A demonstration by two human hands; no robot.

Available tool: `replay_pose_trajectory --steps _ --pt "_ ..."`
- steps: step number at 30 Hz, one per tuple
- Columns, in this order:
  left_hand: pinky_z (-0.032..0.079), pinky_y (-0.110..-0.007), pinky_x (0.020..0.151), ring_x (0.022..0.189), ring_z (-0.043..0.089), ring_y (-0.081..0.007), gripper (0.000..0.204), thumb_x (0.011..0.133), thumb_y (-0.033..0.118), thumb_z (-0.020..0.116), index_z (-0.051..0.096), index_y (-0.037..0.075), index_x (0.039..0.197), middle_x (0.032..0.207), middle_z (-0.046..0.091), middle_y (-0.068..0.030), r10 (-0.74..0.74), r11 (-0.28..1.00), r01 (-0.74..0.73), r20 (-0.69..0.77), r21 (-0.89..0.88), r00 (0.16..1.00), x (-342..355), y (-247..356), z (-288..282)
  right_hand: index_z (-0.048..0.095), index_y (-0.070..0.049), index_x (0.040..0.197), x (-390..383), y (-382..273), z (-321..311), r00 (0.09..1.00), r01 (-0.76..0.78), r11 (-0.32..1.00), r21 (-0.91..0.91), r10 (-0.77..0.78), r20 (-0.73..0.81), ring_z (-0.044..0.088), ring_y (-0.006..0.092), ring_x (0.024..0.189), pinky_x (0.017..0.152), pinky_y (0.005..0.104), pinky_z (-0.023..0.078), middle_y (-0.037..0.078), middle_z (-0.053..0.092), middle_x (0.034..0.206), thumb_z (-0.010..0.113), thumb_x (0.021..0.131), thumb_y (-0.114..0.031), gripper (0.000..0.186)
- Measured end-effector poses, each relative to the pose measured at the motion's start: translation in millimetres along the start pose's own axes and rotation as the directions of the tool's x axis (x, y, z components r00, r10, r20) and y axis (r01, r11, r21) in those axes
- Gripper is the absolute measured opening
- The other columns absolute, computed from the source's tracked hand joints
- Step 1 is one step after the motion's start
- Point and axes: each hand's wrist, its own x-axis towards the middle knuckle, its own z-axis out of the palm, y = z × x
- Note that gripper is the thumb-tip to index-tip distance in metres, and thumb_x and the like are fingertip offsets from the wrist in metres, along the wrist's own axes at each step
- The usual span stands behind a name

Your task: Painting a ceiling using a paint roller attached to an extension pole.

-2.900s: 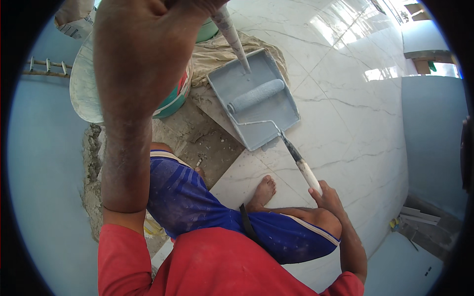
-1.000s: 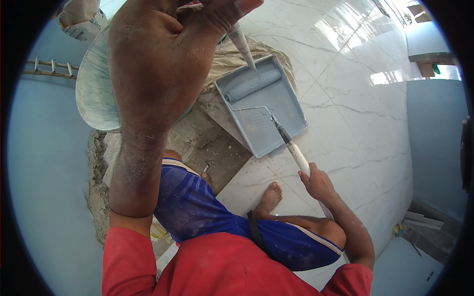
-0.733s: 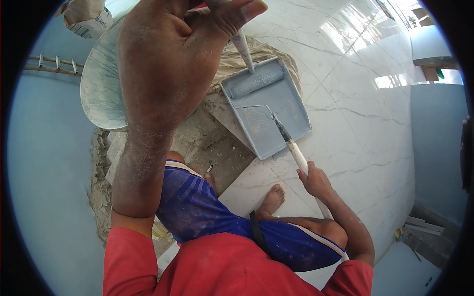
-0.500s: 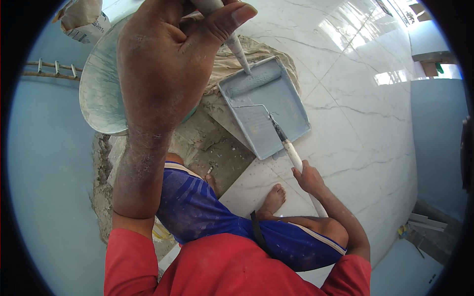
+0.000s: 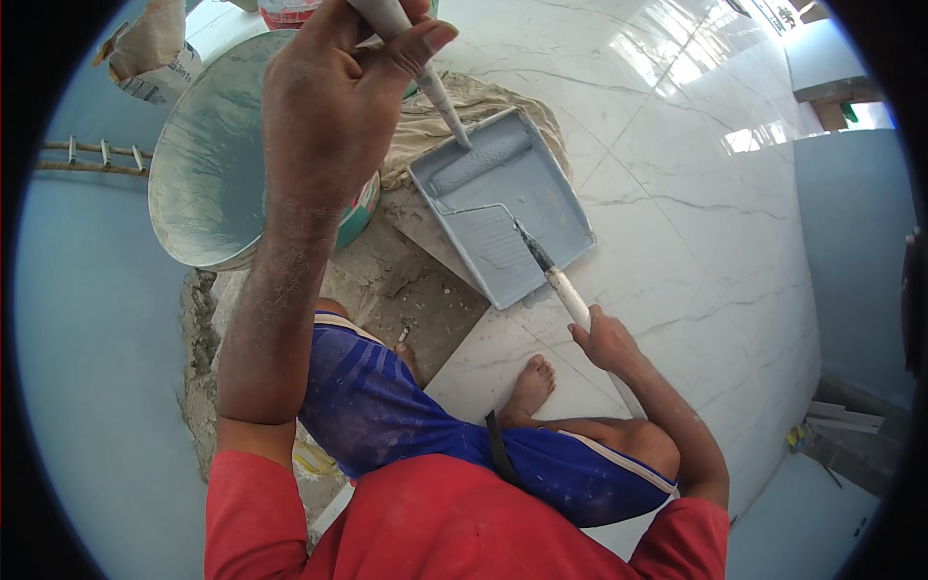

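Grey roller [image 5: 480,164] has shifted up the tray [image 5: 546,208], uncovering its middle; left grip [image 5: 333,116] clasps pole [image 5: 446,111], right grip [image 5: 607,338] handle [image 5: 568,297].

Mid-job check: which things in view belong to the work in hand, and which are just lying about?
In use:
Roller, held by the right hand
Pole, held by the left hand
Tray, under the roller

Apparently lying about:
Ladder, far left
Crumpled cloth, at the tray's far end
Large bucket, though its use is unclear
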Motion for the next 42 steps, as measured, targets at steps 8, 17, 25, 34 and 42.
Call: replay_pose_trajectory --steps 8,17,25,34,42 --pt "0.054 -0.031 0.076 0.082 0.062 -0.0140 0.015 0.092 0.007 0.070 0.059 0.002 0.101 0.087 0.062 -0.0059 -0.036 0.998 0.033 0.042 0.061 0.999 4.3 -1.6 -0.7 0.050 0.005 0.103 -31.2 -7.8 -21.9 0.998 -0.055 0.999 -0.003 0.055 0.015 0.067 0.0478 0.080 0.071 0.0544 0.052 0.030 0.066 0.081 0.061 0.096 -0.034 0.041" --pt "0.055 -0.030 0.075 0.082 0.063 -0.0133 0.016 0.092 0.008 0.070 0.059 0.002 0.102 0.089 0.062 -0.0067 0.041 0.998 -0.038 0.069 -0.049 0.997 8.3 -16.0 -6.0 0.051 0.005 0.106 -34.6 -13.4 -26.0 0.989 -0.116 0.992 -0.054 0.121 0.086 0.067 0.0466 0.082 0.072 0.0535 0.052 0.031 0.067 0.084 0.059 0.096 -0.035 0.042" --pt "0.055 -0.028 0.071 0.080 0.063 -0.0123 0.016 0.092 0.008 0.070 0.059 0.002 0.102 0.089 0.063 -0.0066 0.064 0.996 -0.059 0.066 -0.073 0.996 8.9 -18.0 -8.9 0.051 0.006 0.106 -16.8 -12.0 -18.7 0.993 -0.094 0.995 -0.031 0.096 0.070 0.067 0.0475 0.082 0.073 0.0537 0.052 0.032 0.066 0.084 0.060 0.096 -0.034 0.042" --pt "0.058 -0.030 0.076 0.083 0.067 -0.0148 0.020 0.093 0.014 0.070 0.058 0.001 0.102 0.089 0.064 -0.0100 0.050 0.998 -0.047 0.054 -0.040 0.997 4.2 -14.4 -2.7 0.051 0.006 0.105 12.5 -11.5 5.2 0.996 -0.083 0.997 0.004 0.083 0.040 0.067 0.0489 0.083 0.073 0.0543 0.052 0.032 0.066 0.083 0.061 0.095 -0.034 0.043" --pt "0.059 -0.033 0.076 0.082 0.068 -0.0171 0.021 0.093 0.012 0.070 0.057 0.000 0.105 0.090 0.065 -0.0114 0.055 0.998 -0.057 0.077 0.028 0.995 9.1 -13.2 1.9 0.050 0.006 0.104 22.0 8.9 40.4 0.999 -0.045 0.996 0.072 0.045 -0.001 0.066 0.0496 0.081 0.072 0.0549 0.052 0.033 0.066 0.082 0.061 0.095 -0.034 0.043"
